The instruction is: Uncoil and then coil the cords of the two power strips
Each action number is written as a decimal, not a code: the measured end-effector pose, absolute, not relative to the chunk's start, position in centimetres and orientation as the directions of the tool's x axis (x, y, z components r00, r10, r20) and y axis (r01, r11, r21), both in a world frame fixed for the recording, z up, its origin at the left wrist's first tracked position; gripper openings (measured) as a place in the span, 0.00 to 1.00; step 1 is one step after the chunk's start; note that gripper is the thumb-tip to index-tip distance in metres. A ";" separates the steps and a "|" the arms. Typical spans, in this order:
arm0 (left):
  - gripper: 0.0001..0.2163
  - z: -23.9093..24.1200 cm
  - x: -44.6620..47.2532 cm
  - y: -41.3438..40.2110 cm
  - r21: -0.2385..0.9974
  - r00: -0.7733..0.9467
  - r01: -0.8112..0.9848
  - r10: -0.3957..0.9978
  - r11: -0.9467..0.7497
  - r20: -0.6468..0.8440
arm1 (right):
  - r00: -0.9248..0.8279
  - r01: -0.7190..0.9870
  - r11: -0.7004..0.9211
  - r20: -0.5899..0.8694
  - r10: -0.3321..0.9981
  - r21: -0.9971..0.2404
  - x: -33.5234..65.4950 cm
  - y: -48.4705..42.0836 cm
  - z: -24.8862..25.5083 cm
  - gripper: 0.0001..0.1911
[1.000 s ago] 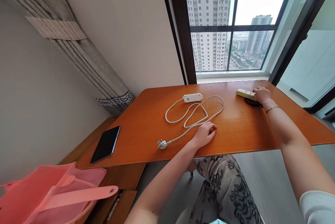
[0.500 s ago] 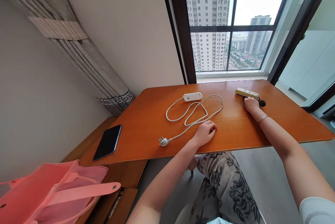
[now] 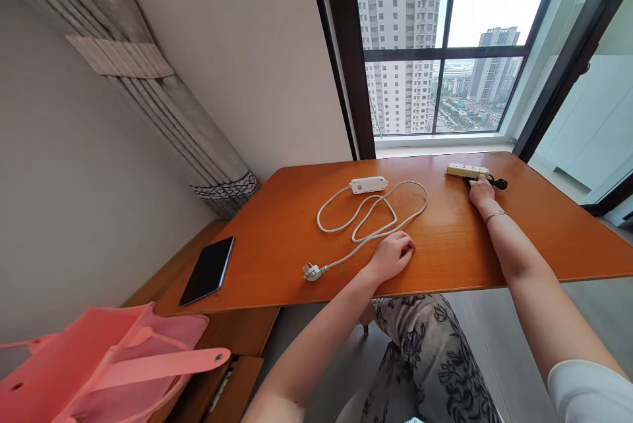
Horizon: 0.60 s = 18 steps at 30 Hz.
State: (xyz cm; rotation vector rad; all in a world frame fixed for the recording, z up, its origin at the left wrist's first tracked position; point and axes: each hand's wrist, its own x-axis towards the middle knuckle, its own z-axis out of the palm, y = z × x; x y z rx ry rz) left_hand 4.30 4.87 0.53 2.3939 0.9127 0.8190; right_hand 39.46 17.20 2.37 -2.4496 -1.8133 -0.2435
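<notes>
My left hand rests on the orange wooden table near its front edge, fingers curled under, with nothing visible in them. It lies right beside the white cable, which loops from a white power strip to a plug. My right hand reaches to the far right of the table with its fingers bunched on a black cord. That cord lies just in front of a yellow power strip.
A dark phone lies on the lower wooden step at the left. A pink bag fills the bottom left corner. A grey curtain hangs against the wall. A window stands behind the table.
My right hand has drawn back from the yellow power strip's right end, and the black cord now lies stretched out beside it. My left hand has stayed put.
</notes>
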 end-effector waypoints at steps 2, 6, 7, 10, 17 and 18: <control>0.06 0.6 4.3 4.9 0.585 0.604 0.441 0.708 -0.680 0.367 | 0.304 0.951 -0.309 0.167 0.938 0.007 39.5 17.7 2.1 0.24; 0.06 0.5 4.4 4.8 0.591 0.603 0.438 0.709 -0.677 0.364 | 0.335 0.942 -0.332 0.174 0.926 -0.048 39.2 18.0 1.7 0.26; 0.06 0.5 4.4 4.9 0.594 0.603 0.437 0.710 -0.676 0.364 | 0.345 0.939 -0.338 0.183 0.921 -0.069 39.0 17.9 1.6 0.27; 0.06 0.3 4.5 4.9 0.597 0.604 0.434 0.710 -0.675 0.363 | 0.378 0.924 -0.360 0.165 0.911 -0.128 38.1 17.6 1.1 0.31; 0.06 0.1 4.6 4.9 0.589 0.594 0.438 0.710 -0.679 0.377 | 0.414 0.905 -0.393 0.123 0.902 -0.162 36.5 16.3 0.4 0.30; 0.06 0.1 4.6 4.9 0.587 0.592 0.442 0.712 -0.678 0.377 | 0.417 0.904 -0.395 0.133 0.899 -0.163 36.4 16.1 0.5 0.30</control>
